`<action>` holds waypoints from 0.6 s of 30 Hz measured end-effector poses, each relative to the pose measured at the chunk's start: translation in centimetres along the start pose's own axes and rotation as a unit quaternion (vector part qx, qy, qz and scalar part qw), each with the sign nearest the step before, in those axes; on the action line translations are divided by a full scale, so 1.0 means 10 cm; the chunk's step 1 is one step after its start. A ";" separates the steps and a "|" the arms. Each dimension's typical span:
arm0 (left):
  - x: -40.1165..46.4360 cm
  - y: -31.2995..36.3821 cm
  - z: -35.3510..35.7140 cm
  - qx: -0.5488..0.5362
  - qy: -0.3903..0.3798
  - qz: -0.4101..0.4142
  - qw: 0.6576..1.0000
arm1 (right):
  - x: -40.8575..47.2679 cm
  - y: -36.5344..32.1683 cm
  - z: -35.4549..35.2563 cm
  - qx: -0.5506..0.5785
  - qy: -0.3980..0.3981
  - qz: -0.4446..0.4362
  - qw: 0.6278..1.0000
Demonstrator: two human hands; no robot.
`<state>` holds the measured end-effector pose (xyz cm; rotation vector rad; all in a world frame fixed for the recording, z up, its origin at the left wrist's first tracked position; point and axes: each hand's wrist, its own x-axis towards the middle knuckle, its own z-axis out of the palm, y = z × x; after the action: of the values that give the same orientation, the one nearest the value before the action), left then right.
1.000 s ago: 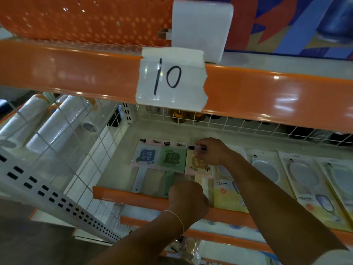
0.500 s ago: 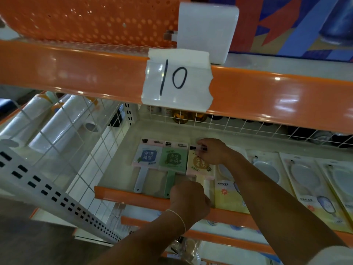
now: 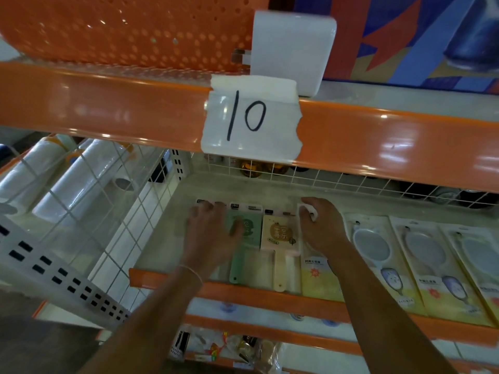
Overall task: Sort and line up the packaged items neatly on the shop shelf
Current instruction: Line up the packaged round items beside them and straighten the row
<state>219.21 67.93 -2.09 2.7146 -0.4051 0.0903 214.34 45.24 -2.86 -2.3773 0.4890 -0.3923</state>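
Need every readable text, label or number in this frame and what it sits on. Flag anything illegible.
"10": handwritten in black on the white paper tag taped to the orange upper shelf edge.
Green packaged item: printed characters, blurred, not readable.
Cream packaged item: brown characters, not readable.
Yellow mirror packs: small printed lines, too small to read.
Nothing else legible.

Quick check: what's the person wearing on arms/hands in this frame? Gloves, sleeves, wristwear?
No gloves: both the left hand and right hand are bare, and both forearms are uncovered. The only item worn is a thin, pale band round the left wrist. No watch or rings are visible.
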 end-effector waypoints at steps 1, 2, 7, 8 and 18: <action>0.16 -0.22 0.03 -0.033 -0.013 -0.051 0.998 | -0.12 0.02 -0.03 0.014 0.032 0.014 0.999; 0.29 -0.39 0.07 -0.068 -0.037 -0.092 0.993 | -0.23 0.04 -0.04 0.018 0.055 0.030 0.998; 0.42 -0.62 0.33 -0.105 -0.096 -0.101 0.985 | -0.47 0.15 0.11 -0.046 -0.010 0.047 0.998; 0.40 -0.59 0.34 -0.107 -0.087 -0.096 0.986 | -0.49 0.14 0.14 -0.056 -0.029 0.046 0.997; 0.37 -0.50 0.41 -0.084 -0.069 -0.088 0.990 | -0.50 0.17 0.34 -0.093 -0.032 -0.005 0.995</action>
<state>224.20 69.72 -7.32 2.5829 -0.1999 -0.1742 210.85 48.18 -7.22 -2.5647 0.5031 -0.2857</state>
